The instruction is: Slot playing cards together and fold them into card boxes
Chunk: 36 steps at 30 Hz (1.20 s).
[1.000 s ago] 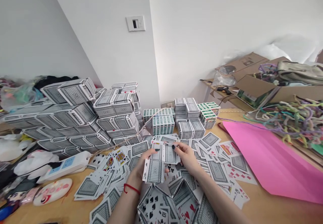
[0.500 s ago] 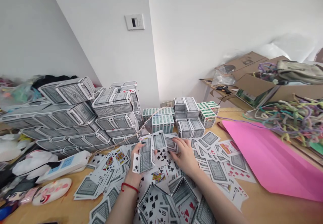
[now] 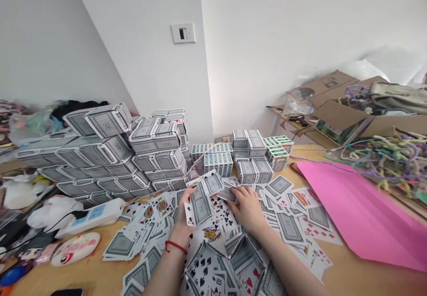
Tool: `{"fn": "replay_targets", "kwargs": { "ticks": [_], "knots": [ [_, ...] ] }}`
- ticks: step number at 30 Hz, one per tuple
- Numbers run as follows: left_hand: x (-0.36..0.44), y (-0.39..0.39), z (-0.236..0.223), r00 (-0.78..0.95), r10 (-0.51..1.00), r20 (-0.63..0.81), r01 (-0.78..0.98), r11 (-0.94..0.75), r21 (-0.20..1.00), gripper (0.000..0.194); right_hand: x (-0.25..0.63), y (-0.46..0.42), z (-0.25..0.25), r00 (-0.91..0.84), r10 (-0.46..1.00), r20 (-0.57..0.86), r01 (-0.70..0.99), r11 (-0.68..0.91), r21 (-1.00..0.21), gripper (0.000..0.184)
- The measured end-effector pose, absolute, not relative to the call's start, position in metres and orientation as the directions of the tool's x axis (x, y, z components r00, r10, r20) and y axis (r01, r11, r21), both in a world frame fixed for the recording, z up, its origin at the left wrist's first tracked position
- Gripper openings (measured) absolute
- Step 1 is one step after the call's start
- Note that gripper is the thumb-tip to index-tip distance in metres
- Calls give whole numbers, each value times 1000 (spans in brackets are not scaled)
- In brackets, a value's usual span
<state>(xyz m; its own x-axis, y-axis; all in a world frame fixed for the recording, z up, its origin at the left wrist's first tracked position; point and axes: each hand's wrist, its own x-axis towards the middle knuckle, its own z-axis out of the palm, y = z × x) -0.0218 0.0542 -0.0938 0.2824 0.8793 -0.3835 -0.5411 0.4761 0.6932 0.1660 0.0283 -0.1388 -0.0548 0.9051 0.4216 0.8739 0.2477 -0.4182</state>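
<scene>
My left hand (image 3: 184,211) is closed around a few folded playing cards (image 3: 201,203) joined together, grey backs outward, with a five of spades flap at the lower left. My right hand (image 3: 248,209) reaches to a grey-backed playing card (image 3: 228,192) just right of them; its fingertips press on that card, and whether they lift it cannot be seen. Loose cards lie face up beneath both hands, among them a face card (image 3: 212,233). Between my forearms stands an open-topped shape of folded cards (image 3: 230,257), with a ten and a five of hearts showing inside.
Large blocks built of folded cards (image 3: 96,153) are stacked at the left. Smaller card blocks (image 3: 255,170) and green card boxes (image 3: 218,164) stand at the back. A power strip (image 3: 95,216), pink paper (image 3: 356,216), loose cards (image 3: 288,227) and pipe cleaners (image 3: 393,158) surround the work.
The view has shifted slightly, moving the scene a little to the right. The folded cards in my left hand have tilted, and my right fingers have curled more over the card.
</scene>
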Motion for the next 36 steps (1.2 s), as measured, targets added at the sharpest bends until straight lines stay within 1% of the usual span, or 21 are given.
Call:
{"fn": "replay_targets", "kwargs": {
  "ticks": [2, 4, 6, 8, 10, 12, 14, 16, 18, 20, 22, 27, 30, 32, 36],
  "knots": [
    [-23, 55, -95, 267, 886, -379, -545, 463, 699, 27, 166, 28, -137, -46, 896, 443, 819, 288, -497, 24],
    [-25, 55, -98, 260, 893, -368, -558, 450, 698, 23, 167, 28, -137, -11, 883, 469, 743, 321, -587, 25],
    [-27, 56, -100, 232, 905, -357, -585, 423, 692, 20, 168, 29, -137, 114, 876, 468, 669, 281, -688, 32],
    [-27, 56, -100, 185, 911, -369, -598, 402, 693, 19, 170, 30, -139, 274, 875, 399, 572, 186, -799, 39],
    [-26, 57, -99, 163, 907, -388, -592, 405, 697, 19, 171, 33, -140, 363, 893, 265, 409, 103, -907, 42],
    [-25, 57, -100, 166, 906, -390, -593, 408, 694, 19, 173, 35, -141, 346, 931, 119, 196, 52, -979, 43],
    [-23, 57, -101, 160, 911, -379, -609, 394, 689, 17, 172, 36, -141, 273, 962, 22, -9, 26, -1000, 42],
    [-22, 57, -103, 112, 923, -369, -628, 353, 693, 15, 170, 36, -140, 185, 983, -4, -147, 24, -989, 40],
    [-22, 57, -103, 51, 931, -363, -643, 309, 701, 14, 168, 34, -138, 106, 994, 1, -218, 24, -976, 38],
    [-22, 56, -102, 16, 932, -361, -655, 283, 701, 14, 165, 32, -137, 49, 999, 3, -242, 15, -970, 36],
    [-22, 56, -99, 20, 932, -362, -665, 282, 691, 15, 164, 30, -136, 20, 1000, 2, -240, 7, -971, 37],
    [-22, 58, -101, 15, 939, -343, -656, 268, 705, 17, 161, 28, -136, -29, 1000, -12, -169, -17, -986, 41],
    [-22, 59, -108, -34, 950, -309, -639, 217, 738, 15, 159, 28, -138, -78, 996, -39, -142, -50, -989, 40],
    [-21, 59, -112, -60, 961, -271, -586, 186, 788, 16, 158, 28, -139, -118, 991, -61, -127, -76, -989, 40],
    [-19, 57, -115, -103, 980, -168, -403, 113, 908, 19, 158, 28, -140, -201, 974, -101, -119, -127, -985, 38]
  ]
}}
